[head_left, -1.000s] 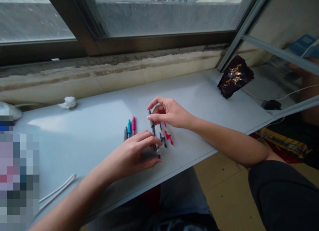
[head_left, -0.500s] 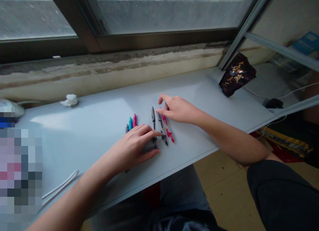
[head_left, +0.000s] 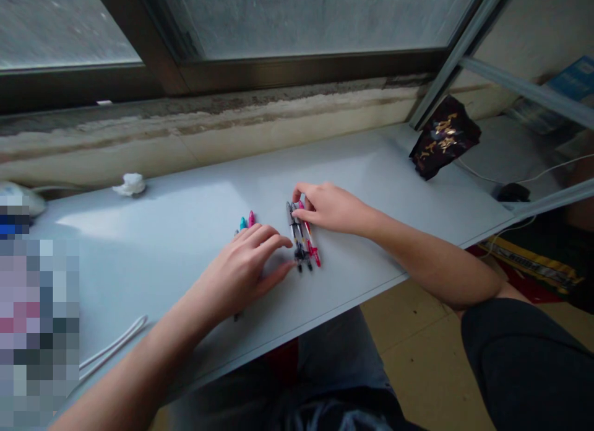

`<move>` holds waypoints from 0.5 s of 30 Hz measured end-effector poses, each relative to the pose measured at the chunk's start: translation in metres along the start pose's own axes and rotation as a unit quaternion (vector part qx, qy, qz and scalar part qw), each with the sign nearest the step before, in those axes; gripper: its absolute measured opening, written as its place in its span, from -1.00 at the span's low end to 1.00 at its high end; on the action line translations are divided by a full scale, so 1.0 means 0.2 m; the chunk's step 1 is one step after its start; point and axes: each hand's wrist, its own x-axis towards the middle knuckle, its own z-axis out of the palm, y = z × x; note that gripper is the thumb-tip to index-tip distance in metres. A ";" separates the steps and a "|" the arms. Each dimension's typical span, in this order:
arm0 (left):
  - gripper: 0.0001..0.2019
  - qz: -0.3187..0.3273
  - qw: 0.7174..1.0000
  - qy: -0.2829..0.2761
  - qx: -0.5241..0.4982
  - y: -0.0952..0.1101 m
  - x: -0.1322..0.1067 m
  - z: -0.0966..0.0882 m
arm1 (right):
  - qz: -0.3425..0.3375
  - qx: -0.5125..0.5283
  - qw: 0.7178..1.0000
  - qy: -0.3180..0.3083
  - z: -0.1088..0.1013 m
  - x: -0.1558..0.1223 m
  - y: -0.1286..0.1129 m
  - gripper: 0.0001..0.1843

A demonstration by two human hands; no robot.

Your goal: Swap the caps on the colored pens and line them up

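Observation:
Two dark pens (head_left: 297, 230) and a pink pen (head_left: 312, 245) lie close side by side on the white table (head_left: 185, 233). Around their upper ends, my right hand (head_left: 331, 208) has its fingers bent, the thumb across the dark barrels. My left hand (head_left: 253, 257) is at the lower left of these pens, thumb and index finger apart, fingertips beside the dark pens' lower ends. Under that palm lie other pens, mostly covered; the tips of a teal pen (head_left: 242, 223) and another pink pen (head_left: 251, 218) stick out beyond the knuckles.
A crumpled white tissue (head_left: 130, 185) lies near the wall. A dark packet (head_left: 445, 137) leans by the metal frame at the far right. White cable (head_left: 116, 344) loops at the lower left, beside a pixelated area. A window runs along the back.
The leftmost dark pen has shifted right against the other dark one. My left index finger has come off the pens, and my right hand has moved slightly left and down onto them.

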 end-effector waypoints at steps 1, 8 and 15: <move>-0.77 -0.033 0.999 0.013 0.032 -0.01 -0.01 -0.01 | -0.006 0.002 1.000 0.007 0.00 0.00 0.00 -0.84; -0.62 -0.286 0.942 -0.047 0.170 -0.04 -0.01 -0.09 | -0.028 0.032 0.999 -0.016 0.02 0.01 0.00 -0.87; -0.65 -0.368 0.908 -0.110 0.165 0.03 0.04 -0.12 | -0.035 0.011 0.999 -0.022 0.02 0.00 -0.01 -0.71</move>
